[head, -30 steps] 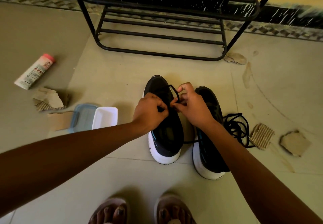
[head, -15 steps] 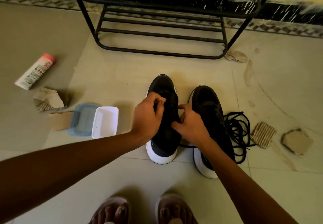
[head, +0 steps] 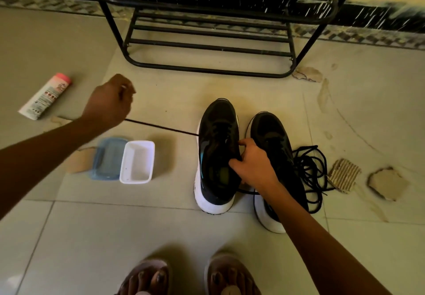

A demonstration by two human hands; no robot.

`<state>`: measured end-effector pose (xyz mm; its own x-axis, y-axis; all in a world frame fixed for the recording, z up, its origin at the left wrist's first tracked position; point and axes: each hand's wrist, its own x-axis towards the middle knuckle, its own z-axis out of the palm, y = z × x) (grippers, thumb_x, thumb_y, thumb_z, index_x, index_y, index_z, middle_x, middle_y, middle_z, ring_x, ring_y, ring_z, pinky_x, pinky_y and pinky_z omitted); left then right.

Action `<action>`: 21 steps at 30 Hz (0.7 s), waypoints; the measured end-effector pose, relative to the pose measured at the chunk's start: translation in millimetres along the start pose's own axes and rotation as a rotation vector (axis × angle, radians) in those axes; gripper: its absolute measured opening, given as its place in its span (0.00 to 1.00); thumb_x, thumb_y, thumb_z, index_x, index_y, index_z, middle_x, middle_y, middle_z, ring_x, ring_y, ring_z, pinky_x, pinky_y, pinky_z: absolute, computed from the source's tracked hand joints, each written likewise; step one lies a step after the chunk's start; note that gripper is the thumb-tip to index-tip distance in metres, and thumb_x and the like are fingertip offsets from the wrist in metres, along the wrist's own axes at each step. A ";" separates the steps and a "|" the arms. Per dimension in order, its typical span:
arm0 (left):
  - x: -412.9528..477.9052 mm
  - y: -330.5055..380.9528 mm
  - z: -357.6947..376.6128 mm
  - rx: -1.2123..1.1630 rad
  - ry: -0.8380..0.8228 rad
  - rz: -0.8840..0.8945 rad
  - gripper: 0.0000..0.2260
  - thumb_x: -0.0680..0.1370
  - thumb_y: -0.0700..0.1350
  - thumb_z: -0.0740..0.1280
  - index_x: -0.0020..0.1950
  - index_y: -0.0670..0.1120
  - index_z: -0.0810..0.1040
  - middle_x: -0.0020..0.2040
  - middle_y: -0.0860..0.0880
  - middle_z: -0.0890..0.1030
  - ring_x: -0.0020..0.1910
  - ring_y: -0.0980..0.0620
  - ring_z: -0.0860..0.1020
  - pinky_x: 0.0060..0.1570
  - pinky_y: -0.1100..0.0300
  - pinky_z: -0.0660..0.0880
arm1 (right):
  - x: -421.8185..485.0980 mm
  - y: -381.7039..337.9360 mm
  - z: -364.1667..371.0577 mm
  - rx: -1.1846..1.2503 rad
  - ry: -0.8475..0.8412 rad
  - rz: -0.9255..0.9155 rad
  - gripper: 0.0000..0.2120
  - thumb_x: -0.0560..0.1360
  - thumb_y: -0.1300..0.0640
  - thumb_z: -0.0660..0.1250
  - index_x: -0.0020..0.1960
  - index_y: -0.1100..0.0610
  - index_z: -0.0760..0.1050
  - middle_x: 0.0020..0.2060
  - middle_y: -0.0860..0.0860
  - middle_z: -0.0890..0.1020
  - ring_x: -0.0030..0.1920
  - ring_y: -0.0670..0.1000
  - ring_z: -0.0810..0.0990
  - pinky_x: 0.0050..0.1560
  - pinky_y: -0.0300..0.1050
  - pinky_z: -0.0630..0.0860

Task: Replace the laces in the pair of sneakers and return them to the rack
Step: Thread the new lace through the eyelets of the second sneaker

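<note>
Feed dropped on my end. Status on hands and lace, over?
Left hand holds lace taut from blue-trimmed sneaker. Right hand grips that sneaker's upper. Spare laces heaped beside other sneaker; nothing between sneakers and rack.

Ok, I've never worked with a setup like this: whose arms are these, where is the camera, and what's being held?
There is no machine here. These are a person's two bare arms, filmed by one wide camera worn on the head and looking down at the floor. The feet at the bottom edge are the same person's. The left hand grips a black lace, stretched tight from the sneaker. The right hand steadies that sneaker, fingers curled on its opening. The other sneaker stands right beside it, with a loose heap of laces beyond. A black metal rack stands ahead by the wall. Also on the floor are a white tub, a blue tub, a pink-capped tube and cardboard scraps.
</note>
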<state>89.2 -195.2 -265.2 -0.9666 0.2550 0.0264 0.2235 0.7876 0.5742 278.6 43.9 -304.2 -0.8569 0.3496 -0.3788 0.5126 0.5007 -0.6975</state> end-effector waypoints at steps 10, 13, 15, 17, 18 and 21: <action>-23.4 33.2 15.5 0.231 -0.526 0.253 0.11 0.78 0.50 0.63 0.57 0.48 0.79 0.53 0.50 0.80 0.49 0.50 0.77 0.48 0.62 0.68 | -1.6 -6.0 -0.6 -0.052 0.000 0.019 0.25 0.74 0.58 0.67 0.68 0.58 0.63 0.42 0.53 0.77 0.41 0.53 0.78 0.41 0.45 0.78; -43.9 66.1 43.6 0.103 -0.514 0.433 0.15 0.78 0.51 0.64 0.62 0.48 0.76 0.56 0.50 0.80 0.54 0.51 0.76 0.51 0.61 0.68 | -3.2 -7.3 -1.2 -0.056 0.003 0.020 0.25 0.74 0.58 0.67 0.68 0.58 0.63 0.43 0.52 0.77 0.41 0.52 0.78 0.40 0.42 0.78; -54.0 81.7 61.9 0.088 -0.555 0.402 0.16 0.77 0.51 0.64 0.63 0.46 0.74 0.54 0.47 0.80 0.52 0.49 0.77 0.49 0.59 0.70 | -3.8 -8.5 -1.2 -0.060 0.008 0.025 0.24 0.74 0.58 0.67 0.67 0.58 0.63 0.43 0.51 0.76 0.41 0.51 0.78 0.38 0.41 0.76; -59.7 89.8 74.8 0.096 -0.569 0.344 0.15 0.77 0.51 0.65 0.59 0.44 0.74 0.51 0.46 0.80 0.50 0.47 0.77 0.48 0.57 0.70 | -3.9 -9.2 -1.1 -0.065 0.011 0.028 0.23 0.74 0.58 0.67 0.67 0.58 0.64 0.43 0.50 0.75 0.40 0.51 0.77 0.36 0.39 0.74; -61.1 92.3 78.7 0.091 -0.563 0.322 0.14 0.77 0.50 0.65 0.57 0.43 0.74 0.49 0.45 0.80 0.48 0.46 0.77 0.46 0.57 0.70 | -4.1 -9.0 -1.1 -0.069 0.015 0.028 0.23 0.74 0.58 0.67 0.67 0.58 0.64 0.42 0.50 0.75 0.40 0.50 0.77 0.34 0.37 0.73; -62.3 96.8 81.2 0.025 -0.591 0.203 0.11 0.78 0.49 0.64 0.52 0.42 0.73 0.43 0.45 0.77 0.43 0.48 0.74 0.42 0.60 0.66 | -4.6 -8.2 -0.5 -0.087 0.024 0.025 0.23 0.74 0.58 0.66 0.67 0.58 0.64 0.42 0.48 0.74 0.39 0.48 0.75 0.31 0.33 0.70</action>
<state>181.2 -89.3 -277.7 -0.6736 0.6622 -0.3284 0.4049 0.7023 0.5855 278.4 38.6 -296.5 -0.8430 0.3810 -0.3798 0.5372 0.5585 -0.6321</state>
